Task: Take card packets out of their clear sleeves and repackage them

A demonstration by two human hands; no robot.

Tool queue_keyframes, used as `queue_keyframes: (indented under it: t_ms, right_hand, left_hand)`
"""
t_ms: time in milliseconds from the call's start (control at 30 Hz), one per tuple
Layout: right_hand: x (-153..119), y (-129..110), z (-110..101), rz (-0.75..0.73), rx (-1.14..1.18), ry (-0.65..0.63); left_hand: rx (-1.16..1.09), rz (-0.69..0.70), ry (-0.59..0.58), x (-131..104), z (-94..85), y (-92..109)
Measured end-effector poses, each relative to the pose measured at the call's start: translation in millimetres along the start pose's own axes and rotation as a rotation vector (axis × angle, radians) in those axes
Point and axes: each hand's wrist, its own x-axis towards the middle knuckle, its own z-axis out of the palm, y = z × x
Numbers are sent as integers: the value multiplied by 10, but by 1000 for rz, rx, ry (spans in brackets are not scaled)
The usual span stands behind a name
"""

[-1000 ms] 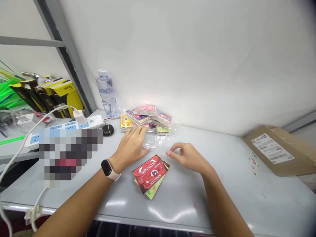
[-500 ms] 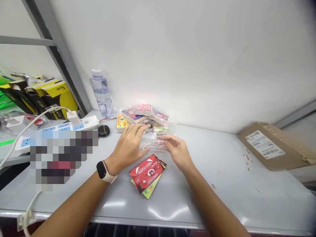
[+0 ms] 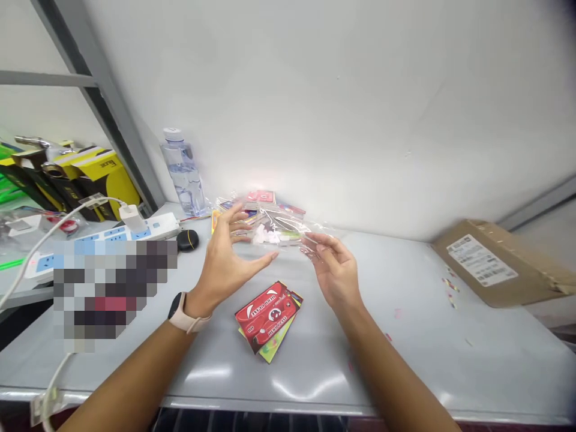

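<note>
Across the counter (image 3: 450, 360), the change is at the centre: the left hand (image 3: 220, 258) now spreads open, thumb well away from its fingers; whether these touch plastic, I cannot tell. The right hand (image 3: 339, 270) pinches a clear plastic bag (image 3: 288, 236), now raised between both hands, partly veiling the card stacks (image 3: 263, 197) behind. The red-topped cards (image 3: 265, 315) remain below centre, outside the bag, untouched.

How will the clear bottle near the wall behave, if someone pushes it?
The bottle may tip if pushed high, being tall and narrow. The water visible inside probably adds some weight low down. Its smooth sides could feel slippery.
</note>
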Motion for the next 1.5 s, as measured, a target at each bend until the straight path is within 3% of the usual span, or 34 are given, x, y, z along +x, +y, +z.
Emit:
queue_keyframes:
  t_ms: [167, 367, 533, 667, 900, 1067, 1233, 1500]
  right_hand:
    - [18, 8, 6, 140, -25, 9]
    - [75, 105, -58, 259, 26, 69]
    - [60, 182, -14, 371, 177, 38]
    - [18, 246, 35, 436, 265, 21]
    - [23, 284, 31, 458, 238, 66]
    - [23, 285, 52, 431, 207, 37]
    - [-8, 310, 78, 430, 184, 28]
    - [-16, 274, 69, 465, 124, 14]
  left_hand:
    - [-246, -164, -168, -2, 2, -3]
    - [-343, -108, -156, 11, -45, 7]
    - [-624, -7, -242, 37, -87, 17]
    - [-715, 9, -289, 34, -94, 31]
    - [-703, -16, -298, 22, -98, 62]
    - [-628, -66, -292, 17, -93, 77]
    - [-547, -131, -360, -18, -44, 114]
    - [-566, -151, -360, -29, 8, 151]
